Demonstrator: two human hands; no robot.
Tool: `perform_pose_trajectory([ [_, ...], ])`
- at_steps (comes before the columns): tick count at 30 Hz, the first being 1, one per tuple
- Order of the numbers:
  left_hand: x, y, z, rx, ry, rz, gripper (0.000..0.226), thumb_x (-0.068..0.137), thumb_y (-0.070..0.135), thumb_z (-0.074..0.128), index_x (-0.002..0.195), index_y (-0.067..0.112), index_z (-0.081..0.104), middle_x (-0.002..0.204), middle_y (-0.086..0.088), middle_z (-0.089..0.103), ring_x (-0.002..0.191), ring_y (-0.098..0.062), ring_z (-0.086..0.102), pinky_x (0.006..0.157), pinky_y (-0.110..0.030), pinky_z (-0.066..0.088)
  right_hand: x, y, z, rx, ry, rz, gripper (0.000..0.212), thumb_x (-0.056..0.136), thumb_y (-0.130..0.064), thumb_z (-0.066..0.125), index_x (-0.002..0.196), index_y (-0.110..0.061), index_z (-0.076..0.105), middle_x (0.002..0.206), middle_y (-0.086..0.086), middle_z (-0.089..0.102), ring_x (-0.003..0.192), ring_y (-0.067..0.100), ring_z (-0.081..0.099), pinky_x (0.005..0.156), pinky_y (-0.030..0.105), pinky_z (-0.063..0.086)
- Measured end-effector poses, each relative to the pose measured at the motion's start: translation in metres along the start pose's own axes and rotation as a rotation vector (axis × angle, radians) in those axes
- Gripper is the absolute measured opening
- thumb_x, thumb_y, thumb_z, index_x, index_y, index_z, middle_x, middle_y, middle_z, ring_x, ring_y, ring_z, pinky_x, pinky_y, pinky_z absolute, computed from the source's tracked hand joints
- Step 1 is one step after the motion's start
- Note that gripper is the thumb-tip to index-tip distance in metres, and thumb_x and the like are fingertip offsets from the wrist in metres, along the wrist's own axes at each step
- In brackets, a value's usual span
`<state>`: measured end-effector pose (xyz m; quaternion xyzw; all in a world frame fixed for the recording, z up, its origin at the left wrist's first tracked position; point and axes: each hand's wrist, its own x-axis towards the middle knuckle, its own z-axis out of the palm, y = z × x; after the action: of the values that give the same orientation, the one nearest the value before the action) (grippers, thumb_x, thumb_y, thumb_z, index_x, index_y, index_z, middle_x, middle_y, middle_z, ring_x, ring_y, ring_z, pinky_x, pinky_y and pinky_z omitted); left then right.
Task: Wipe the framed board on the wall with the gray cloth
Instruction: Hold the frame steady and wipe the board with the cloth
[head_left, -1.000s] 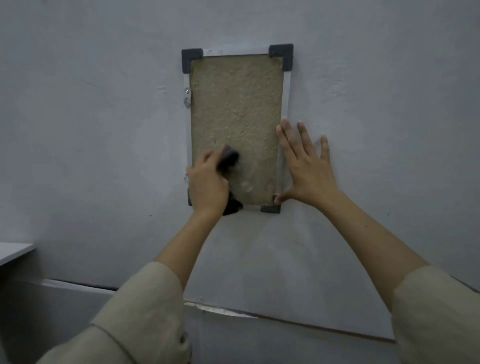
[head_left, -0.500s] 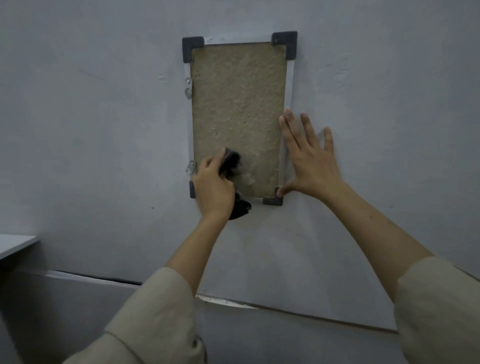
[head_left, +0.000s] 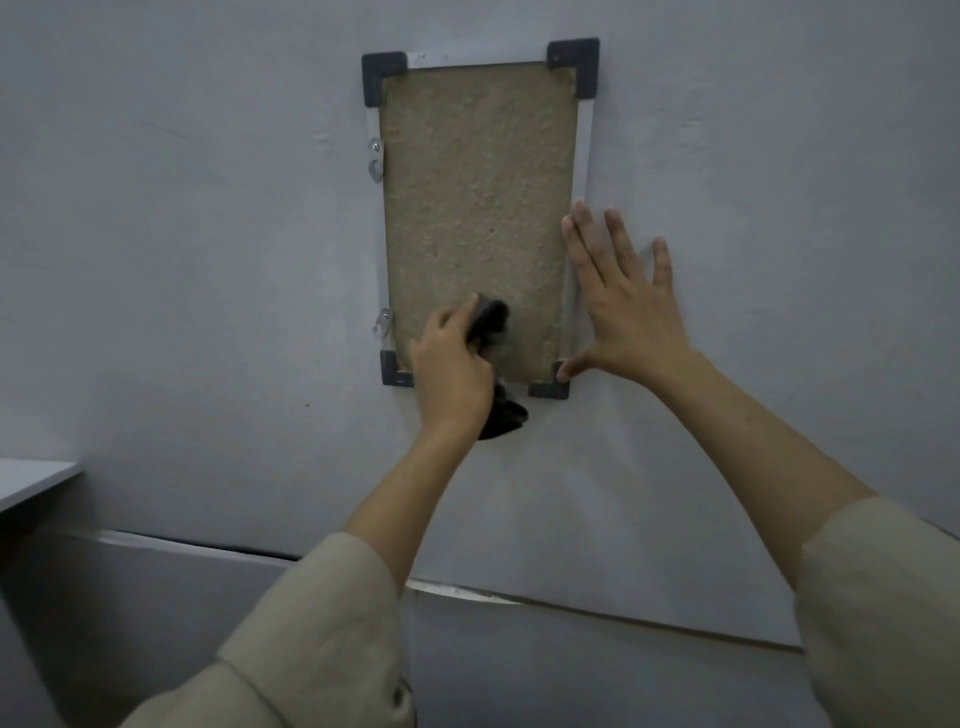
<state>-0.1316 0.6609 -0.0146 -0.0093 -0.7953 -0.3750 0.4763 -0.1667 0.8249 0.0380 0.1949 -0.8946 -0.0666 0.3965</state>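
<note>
Left hand (head_left: 451, 374) grips the gray cloth (head_left: 491, 325) on the framed board (head_left: 475, 208) (low) — right hand (head_left: 626, 306) lies flat, fingers spread.

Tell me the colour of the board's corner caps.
Dark gray corner caps, clearest in the head view.

Bare board (head_left: 475, 197) above cloth (head_left: 491, 319)
</note>
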Motion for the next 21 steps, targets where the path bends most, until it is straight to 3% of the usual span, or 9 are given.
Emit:
perform_pose_trajectory([
  [3,-0.012,0.007,0.012,0.049,-0.244,0.235,0.054,0.083,-0.010,0.047,0.131,0.016,0.051,0.130,-0.009,0.054,0.114,-0.030,0.049,0.101,-0.040,0.042,-0.001,-0.001,0.000,0.003,0.009,0.001,0.145,0.050,-0.060,0.081,0.149,-0.014,-0.014,0.158,-0.001,-0.019,0.145,0.023,-0.016,0.111,0.062,0.001],
  [5,-0.003,0.004,0.007,0.090,-0.317,0.313,0.054,0.082,-0.011,0.047,0.129,0.015,0.053,0.127,-0.010,0.056,0.114,-0.030,0.051,0.100,-0.040,0.043,-0.001,0.000,-0.001,0.004,0.015,0.000,0.144,0.051,-0.060,0.080,0.149,-0.014,-0.014,0.158,-0.001,-0.018,0.145,0.023,-0.015,0.111,0.063,0.001],
  [10,0.021,0.002,-0.009,-0.009,0.067,0.009,0.053,0.083,-0.010,0.042,0.128,0.017,0.054,0.126,-0.010,0.056,0.114,-0.027,0.051,0.101,-0.032,0.041,-0.001,0.000,-0.001,-0.011,0.007,-0.001,0.149,0.046,-0.064,0.080,0.149,-0.015,-0.015,0.158,-0.001,-0.019,0.145,0.023,-0.016,0.112,0.062,0.002],
  [12,0.013,0.009,-0.001,0.007,0.050,0.017,0.054,0.083,-0.010,0.043,0.130,0.017,0.053,0.128,-0.009,0.055,0.114,-0.029,0.050,0.102,-0.035,0.041,0.000,0.000,-0.001,-0.008,0.002,0.001,0.148,0.046,-0.063,0.080,0.149,-0.015,-0.015,0.157,-0.001,-0.019,0.145,0.023,-0.016,0.111,0.062,0.001],
  [17,0.000,0.015,0.010,0.085,-0.330,0.360,0.056,0.082,-0.009,0.046,0.131,0.019,0.051,0.130,-0.009,0.054,0.114,-0.032,0.049,0.099,-0.044,0.042,-0.001,-0.001,0.001,0.018,0.049,-0.006,0.129,0.064,-0.060,0.072,0.150,-0.013,-0.013,0.158,0.000,-0.017,0.145,0.023,-0.014,0.112,0.063,0.002],
  [21,0.036,-0.011,-0.026,0.083,-0.105,0.239,0.061,0.078,-0.015,0.043,0.127,0.018,0.055,0.128,-0.010,0.056,0.113,-0.032,0.051,0.100,-0.042,0.043,-0.001,0.000,0.000,0.007,0.005,-0.006,0.147,0.047,-0.062,0.080,0.149,-0.015,-0.015,0.157,-0.001,-0.020,0.145,0.024,-0.016,0.111,0.061,0.000],
])
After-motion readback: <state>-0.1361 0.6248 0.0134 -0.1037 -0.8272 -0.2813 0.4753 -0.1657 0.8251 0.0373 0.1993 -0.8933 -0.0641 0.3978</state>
